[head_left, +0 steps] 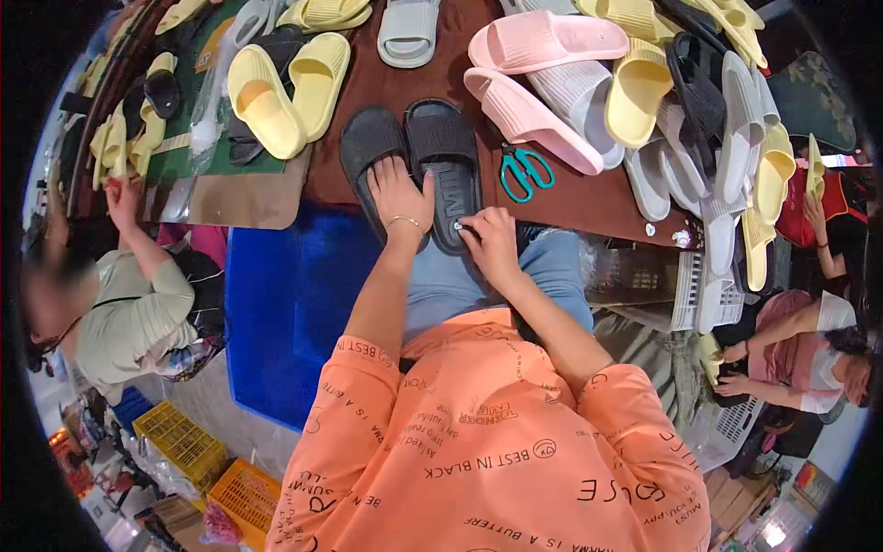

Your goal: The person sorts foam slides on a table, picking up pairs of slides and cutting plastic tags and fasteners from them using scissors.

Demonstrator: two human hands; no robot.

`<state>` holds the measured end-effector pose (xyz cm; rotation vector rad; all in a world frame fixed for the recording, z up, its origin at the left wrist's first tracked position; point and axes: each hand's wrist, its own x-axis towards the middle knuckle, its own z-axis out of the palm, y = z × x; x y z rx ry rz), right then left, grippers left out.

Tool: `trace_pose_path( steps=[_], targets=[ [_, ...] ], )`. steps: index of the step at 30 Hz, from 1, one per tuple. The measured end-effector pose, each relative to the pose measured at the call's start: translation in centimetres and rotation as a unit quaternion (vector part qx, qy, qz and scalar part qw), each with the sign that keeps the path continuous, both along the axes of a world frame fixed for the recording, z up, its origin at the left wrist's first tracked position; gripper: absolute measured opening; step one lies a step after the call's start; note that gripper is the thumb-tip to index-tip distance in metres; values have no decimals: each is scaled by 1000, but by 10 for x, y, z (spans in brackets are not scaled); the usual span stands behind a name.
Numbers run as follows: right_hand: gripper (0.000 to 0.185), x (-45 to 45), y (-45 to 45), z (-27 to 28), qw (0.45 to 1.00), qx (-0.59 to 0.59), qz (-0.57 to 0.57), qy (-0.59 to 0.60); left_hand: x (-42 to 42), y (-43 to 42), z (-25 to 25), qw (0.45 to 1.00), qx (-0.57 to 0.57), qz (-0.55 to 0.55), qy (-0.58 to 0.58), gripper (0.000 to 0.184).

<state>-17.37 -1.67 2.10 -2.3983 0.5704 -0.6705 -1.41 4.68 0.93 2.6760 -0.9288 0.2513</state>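
Note:
A pair of black slippers lies side by side at the near edge of the brown table, toes pointing away. My left hand rests on the left slipper, its fingers spread and reaching under the strap's edge. At the heel of the right slipper my right hand is closed, thumb and fingertips pinching a tiny whitish piece against the insole. Raised lettering shows along that insole. Teal-handled scissors lie just right of the slippers.
Yellow slippers lie at left, a grey one behind, and pink slippers head a large pile at right. A blue bin stands below the table's left side. Co-workers sit at far left and far right.

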Motion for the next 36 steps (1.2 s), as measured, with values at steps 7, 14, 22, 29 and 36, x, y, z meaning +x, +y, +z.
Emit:
trace_pose_path(
  steps=[7,14,22,29,36],
  targets=[
    [10,5,-2,1,1000,-20,-13,-15,-3,1,9,1000,1,4,-6,59],
    [11,13,-7,10,996,-72,25,49,-4,2,10,1000,-13,6,13,59],
    [9,20,-16,16,984,-70,50,158,-5,2,16,997,21,15,69,61],
    [11,15,-13,11,993,-35,36,107,-4,2,17,999,12,13,47,61],
    [13,11,-9,7,996,-53,29,58,-4,2,11,999,4,11,43,61]
  ],
)
